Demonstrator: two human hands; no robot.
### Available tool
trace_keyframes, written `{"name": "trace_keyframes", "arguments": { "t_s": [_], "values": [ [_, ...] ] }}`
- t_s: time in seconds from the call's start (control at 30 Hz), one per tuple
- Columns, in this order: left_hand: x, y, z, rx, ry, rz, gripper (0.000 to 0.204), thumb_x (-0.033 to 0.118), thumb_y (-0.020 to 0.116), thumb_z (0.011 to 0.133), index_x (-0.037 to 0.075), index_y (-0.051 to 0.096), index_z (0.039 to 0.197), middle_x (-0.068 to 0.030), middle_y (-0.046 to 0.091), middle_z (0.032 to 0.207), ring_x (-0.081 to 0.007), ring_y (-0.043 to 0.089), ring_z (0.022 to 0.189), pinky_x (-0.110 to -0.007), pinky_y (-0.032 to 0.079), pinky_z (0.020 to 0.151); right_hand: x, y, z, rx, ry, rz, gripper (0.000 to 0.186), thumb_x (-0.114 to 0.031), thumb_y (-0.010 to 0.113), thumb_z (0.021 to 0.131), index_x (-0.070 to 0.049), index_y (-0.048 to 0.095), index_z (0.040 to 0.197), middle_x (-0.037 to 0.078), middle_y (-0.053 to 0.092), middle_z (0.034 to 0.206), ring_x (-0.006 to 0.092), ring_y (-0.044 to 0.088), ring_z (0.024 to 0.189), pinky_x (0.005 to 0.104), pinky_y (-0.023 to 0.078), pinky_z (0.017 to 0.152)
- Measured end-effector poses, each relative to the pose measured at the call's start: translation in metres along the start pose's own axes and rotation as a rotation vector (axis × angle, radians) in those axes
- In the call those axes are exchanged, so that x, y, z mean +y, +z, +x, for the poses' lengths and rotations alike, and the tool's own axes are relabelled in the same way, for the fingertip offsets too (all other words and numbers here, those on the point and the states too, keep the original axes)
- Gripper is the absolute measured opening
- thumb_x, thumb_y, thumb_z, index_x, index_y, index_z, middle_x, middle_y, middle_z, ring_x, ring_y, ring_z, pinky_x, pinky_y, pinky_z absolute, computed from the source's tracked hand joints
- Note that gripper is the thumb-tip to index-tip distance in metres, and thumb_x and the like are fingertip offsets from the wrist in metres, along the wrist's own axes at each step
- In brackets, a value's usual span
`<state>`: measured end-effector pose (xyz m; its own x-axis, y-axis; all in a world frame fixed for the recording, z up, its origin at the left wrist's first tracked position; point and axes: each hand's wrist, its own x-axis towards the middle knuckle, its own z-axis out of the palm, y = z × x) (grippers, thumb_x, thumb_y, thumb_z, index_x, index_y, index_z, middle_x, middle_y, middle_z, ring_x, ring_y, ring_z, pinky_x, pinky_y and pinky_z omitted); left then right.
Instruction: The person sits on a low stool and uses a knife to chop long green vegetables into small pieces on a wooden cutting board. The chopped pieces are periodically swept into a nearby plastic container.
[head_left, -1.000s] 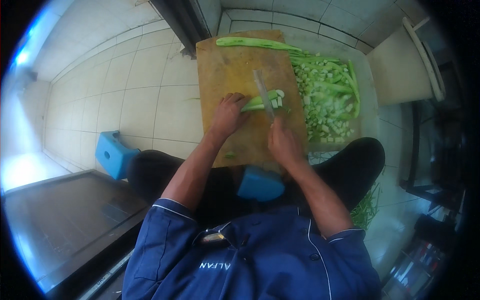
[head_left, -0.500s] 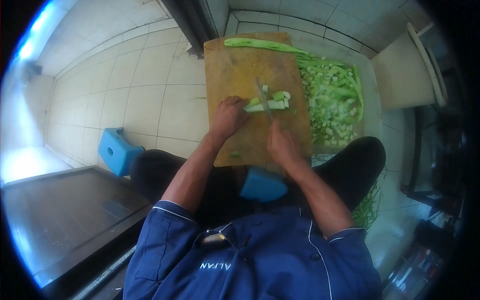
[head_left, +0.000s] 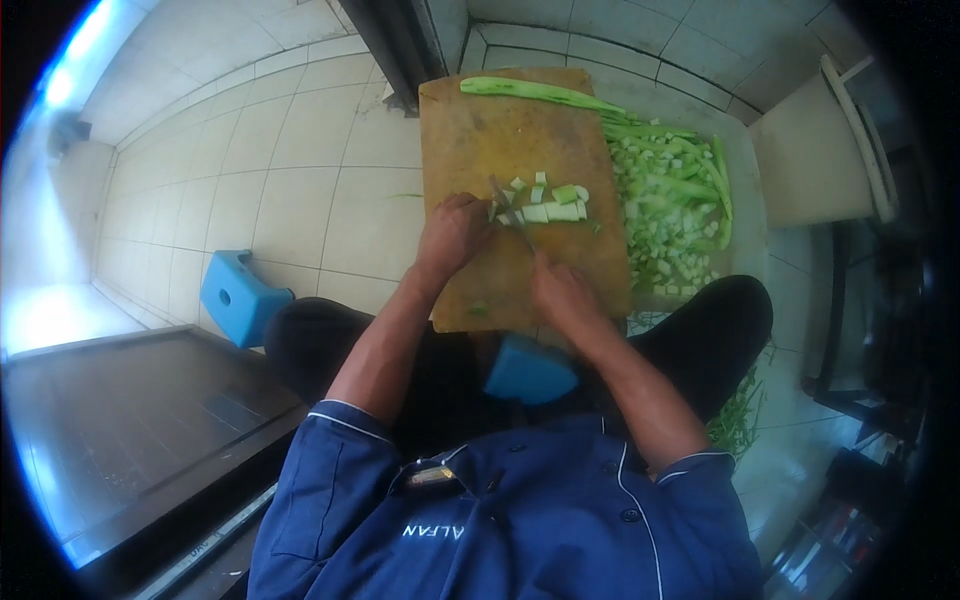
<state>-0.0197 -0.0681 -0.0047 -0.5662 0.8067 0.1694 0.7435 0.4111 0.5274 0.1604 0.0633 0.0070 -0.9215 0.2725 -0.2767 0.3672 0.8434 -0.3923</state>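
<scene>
Pale tiled floor (head_left: 300, 215), brown chopping board (head_left: 480, 145), knife (head_left: 516, 219) in right hand (head_left: 562, 295)

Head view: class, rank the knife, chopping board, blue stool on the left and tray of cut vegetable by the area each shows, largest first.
1. Chopping board
2. Tray
3. Blue stool on the left
4. Knife, a thin strip

Apparent size only.

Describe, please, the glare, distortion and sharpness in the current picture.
Head view: bluish-white glare washes out the left edge; head view: floor tile lines bend and corners go black; head view: the knife looks slightly soft.
</scene>
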Motion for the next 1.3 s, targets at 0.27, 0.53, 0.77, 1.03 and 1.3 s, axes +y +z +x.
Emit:
{"name": "trace_keyframes", "arguments": {
  "t_s": [0.27, 0.53, 0.77, 1.03, 1.3],
  "values": [
    [-0.003, 0.002, 0.004, -0.026, -0.112, -0.086, 0.032, 0.018, 0.077, 0.08, 0.001, 0.07, 0.107, -0.0158, 0.068, 0.1, -0.0324, 0.066, 0.096, -0.041, 0.053, 0.086, 0.0, -0.013, -0.008, 0.013, 0.051, 0.136, 0.026, -0.018, 0.048, 0.096, 0.003, 0.05, 0.111, 0.029, 0.066, 0.079, 0.0501, 0.065, 0.079, 0.0594, 0.05, 0.075],
    [0.002, 0.017, 0.009, -0.005, -0.18, -0.408, 0.027, 0.015, 0.071, 0.082, 0.004, 0.072, 0.107, -0.017, 0.07, 0.096, -0.0334, 0.068, 0.087, -0.039, 0.054, 0.079, 0.023, -0.006, -0.009, 0.18, 0.125, 0.142, 0.025, -0.02, 0.048, 0.098, -0.001, 0.049, 0.113, 0.029, 0.065, 0.078, 0.0502, 0.064, 0.075, 0.0608, 0.048, 0.069],
    [-0.009, 0.02, 0.027, 0.196, -0.242, -0.432, 0.027, 0.012, 0.069, 0.085, 0.003, 0.071, 0.11, -0.0171, 0.073, 0.101, -0.0281, 0.071, 0.089, -0.037, 0.055, 0.08, 0.025, -0.016, -0.019, 0.128, 0.09, 0.273, 0.024, -0.021, 0.047, 0.098, -0.002, 0.049, 0.112, 0.031, 0.064, 0.077, 0.0512, 0.063, 0.077, 0.0615, 0.048, 0.069],
    [-0.039, -0.022, 0.044, 0.31, -0.33, -0.402, 0.03, 0.017, 0.068, 0.091, 0.002, 0.069, 0.117, -0.0121, 0.073, 0.108, -0.022, 0.069, 0.1, -0.033, 0.054, 0.085, 0.031, 0.001, 0.004, 0.172, 0.106, 0.287, 0.028, -0.017, 0.046, 0.095, 0.003, 0.051, 0.114, 0.028, 0.066, 0.084, 0.0483, 0.066, 0.082, 0.0596, 0.05, 0.074],
    [-0.014, -0.008, 0.111, 0.108, -0.078, -0.225, 0.045, 0.015, 0.07, 0.088, 0.006, 0.06, 0.132, -0.0165, 0.06, 0.131, -0.0274, 0.06, 0.118, -0.037, 0.05, 0.096, 0.117, -0.038, 0.013, 0.555, 0.506, 0.413, 0.023, -0.014, 0.052, 0.092, 0.002, 0.051, 0.108, 0.03, 0.065, 0.087, 0.0478, 0.065, 0.085, 0.0566, 0.051, 0.075]
  ]
}}
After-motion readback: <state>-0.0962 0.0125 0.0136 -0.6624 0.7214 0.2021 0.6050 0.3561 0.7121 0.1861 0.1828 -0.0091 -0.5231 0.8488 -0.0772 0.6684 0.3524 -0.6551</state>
